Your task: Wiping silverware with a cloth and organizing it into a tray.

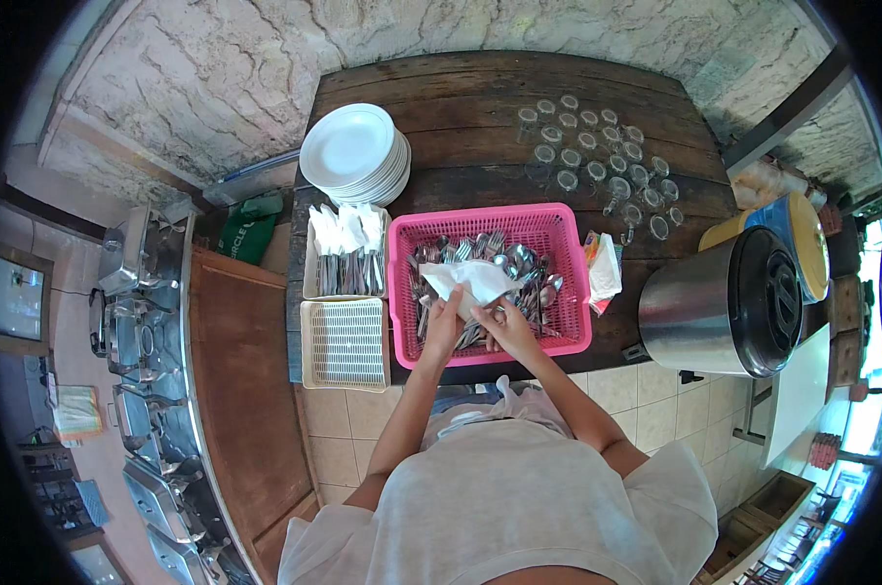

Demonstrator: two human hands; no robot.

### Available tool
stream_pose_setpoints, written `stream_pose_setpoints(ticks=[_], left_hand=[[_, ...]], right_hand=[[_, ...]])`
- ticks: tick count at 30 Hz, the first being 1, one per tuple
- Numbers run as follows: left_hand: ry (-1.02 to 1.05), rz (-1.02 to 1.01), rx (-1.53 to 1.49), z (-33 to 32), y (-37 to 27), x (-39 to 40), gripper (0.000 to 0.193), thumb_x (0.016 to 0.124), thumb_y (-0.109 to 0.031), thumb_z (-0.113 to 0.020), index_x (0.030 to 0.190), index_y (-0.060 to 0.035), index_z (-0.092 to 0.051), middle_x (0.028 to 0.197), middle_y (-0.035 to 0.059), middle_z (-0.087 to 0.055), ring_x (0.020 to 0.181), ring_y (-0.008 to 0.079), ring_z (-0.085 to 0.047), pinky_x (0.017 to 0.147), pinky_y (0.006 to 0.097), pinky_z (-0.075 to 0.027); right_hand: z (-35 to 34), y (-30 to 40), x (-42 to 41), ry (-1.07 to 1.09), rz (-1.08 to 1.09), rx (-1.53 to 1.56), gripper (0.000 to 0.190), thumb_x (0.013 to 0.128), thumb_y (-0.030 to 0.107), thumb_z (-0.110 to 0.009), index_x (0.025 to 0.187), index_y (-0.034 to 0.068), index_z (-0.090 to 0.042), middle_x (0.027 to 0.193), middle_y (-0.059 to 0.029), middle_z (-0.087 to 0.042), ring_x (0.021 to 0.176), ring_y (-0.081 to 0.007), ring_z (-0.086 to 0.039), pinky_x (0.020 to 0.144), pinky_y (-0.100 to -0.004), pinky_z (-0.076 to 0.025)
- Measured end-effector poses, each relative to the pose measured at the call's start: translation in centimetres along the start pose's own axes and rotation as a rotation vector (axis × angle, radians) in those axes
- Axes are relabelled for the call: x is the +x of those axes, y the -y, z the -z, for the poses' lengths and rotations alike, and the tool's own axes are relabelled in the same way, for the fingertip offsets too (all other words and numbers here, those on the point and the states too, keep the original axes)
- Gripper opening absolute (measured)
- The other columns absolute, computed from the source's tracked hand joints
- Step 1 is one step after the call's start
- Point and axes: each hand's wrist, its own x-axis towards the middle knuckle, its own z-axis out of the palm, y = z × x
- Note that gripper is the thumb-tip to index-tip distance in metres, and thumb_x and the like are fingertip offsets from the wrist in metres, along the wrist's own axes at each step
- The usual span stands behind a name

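Both my hands are over a pink plastic basket [576,300] of loose metal spoons and forks [520,262]. My left hand [445,327] grips the near left side of a white paper napkin [470,276]. At the napkin's near right side, my right hand [508,329] pinches it, with a ring on one finger. Whether cutlery lies inside the napkin is hidden. Left of the pink basket, a cream plastic basket [307,270] holds cutlery wrapped in white napkins [347,230]. A second cream basket [344,344] with a slotted floor sits nearer to me.
A stack of white plates [357,153] stands at the back left of the wooden table [455,110]. Several glass mugs [618,164] are grouped at the back right. An opened pack of napkins [603,274] touches the basket's right side, near a large steel container [693,307] with a black lid.
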Motion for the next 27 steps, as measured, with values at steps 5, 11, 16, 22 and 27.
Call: stream_pose_setpoints(ticks=[5,11,16,22,27], left_hand=[[-0.203,-0.042,0.079,-1.4,-1.0,-0.6,0.024,0.085,-0.031,-0.051,0.078,-0.0080,-0.053,0.066,-0.0041,-0.049,0.054,0.0013,-0.041,0.043,0.0178,-0.028],[-0.217,-0.117,-0.080,-1.6,0.4,0.2,0.018,0.085,-0.024,-0.050,0.087,-0.0066,-0.052,0.073,-0.0026,-0.052,0.060,0.0036,-0.047,0.049,0.0183,-0.034],[-0.144,-0.160,-0.202,-2.6,-0.5,0.0,0.021,0.085,-0.020,-0.051,0.098,-0.0034,-0.050,0.083,0.0004,-0.054,0.072,0.0060,-0.050,0.062,0.0199,-0.039],[-0.123,-0.161,-0.072,-0.5,0.6,0.6,0.020,0.083,-0.017,-0.056,0.093,-0.0002,-0.053,0.079,0.0013,-0.055,0.068,0.0059,-0.051,0.059,0.0194,-0.040],[-0.140,-0.174,-0.054,-1.7,-0.3,0.0,0.018,0.080,-0.017,-0.060,0.085,0.0004,-0.058,0.072,0.0009,-0.057,0.059,0.0047,-0.050,0.053,0.0187,-0.039]], right_hand=[[-0.5,0.5,-1.3,-0.269,0.516,-0.457,0.032,0.072,0.012,-0.065,0.101,0.004,-0.053,0.074,-0.0096,-0.057,0.061,-0.0118,-0.056,0.050,-0.0256,-0.043],[-0.4,-0.5,-0.7,-0.291,0.759,-0.479,0.035,0.073,0.004,-0.060,0.107,0.013,-0.057,0.076,-0.0089,-0.058,0.056,-0.0117,-0.054,0.051,-0.0254,-0.043],[-0.2,0.5,-1.8,-0.152,0.369,-0.298,0.034,0.077,0.008,-0.059,0.110,0.011,-0.055,0.073,-0.0080,-0.060,0.052,-0.0097,-0.056,0.044,-0.0231,-0.042],[0.4,1.2,-1.7,-0.063,0.140,-0.104,0.033,0.080,0.015,-0.058,0.110,0.003,-0.052,0.067,-0.0094,-0.060,0.041,-0.0116,-0.054,0.034,-0.0217,-0.039],[0.9,1.7,-1.5,0.015,0.059,-0.015,0.037,0.081,0.020,-0.058,0.107,-0.003,-0.046,0.063,-0.0114,-0.060,0.041,-0.0145,-0.056,0.032,-0.0215,-0.038]])
